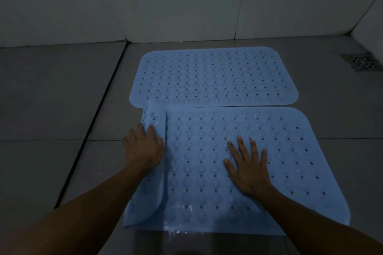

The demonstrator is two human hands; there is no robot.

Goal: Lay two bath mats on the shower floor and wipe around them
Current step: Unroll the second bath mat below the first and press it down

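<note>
Two light blue perforated bath mats lie on the grey tiled shower floor. The far mat [213, 76] lies flat near the back wall. The near mat [290, 151] lies just in front of it, flat except for its left end, which is curled up into a roll [154, 122] showing the suction cups underneath. My left hand [143, 145] rests on that curled end with its fingers laid over the roll. Spread flat with straight fingers, my right hand [248, 167] presses on the middle of the near mat.
A metal floor drain [361, 61] sits at the far right corner. Tiled walls [186, 2] close the back and right side. A dark grout line [97, 114] runs diagonally across the floor left of the mats. Water glistens at the near mat's front edge [178, 232].
</note>
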